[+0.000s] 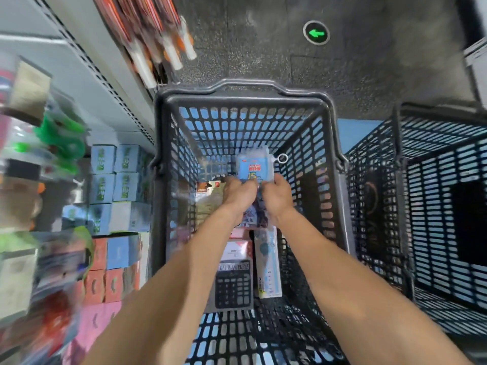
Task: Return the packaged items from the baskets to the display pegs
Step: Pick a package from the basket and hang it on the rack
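Observation:
A dark grey basket [242, 97] stands on the floor right below me. Both my hands reach into it. My left hand [238, 192] and my right hand [278, 192] together grip a clear packet with a blue card [251, 165], held above the basket's bottom. A small metal ring [282, 158] hangs at the packet's upper right. Under the hands lie a calculator in its pack [232, 284], a long blue ruler pack [267, 264] and a brownish packet [208, 198].
A second dark basket [421, 119] stands to the right, holding nothing that I can see. On the left are shelves with blue boxes [114, 172], pink and red boxes [105, 283] and blurred hanging goods. Packaged items [155, 35] hang at the upper left. A green arrow [316, 32] marks the floor.

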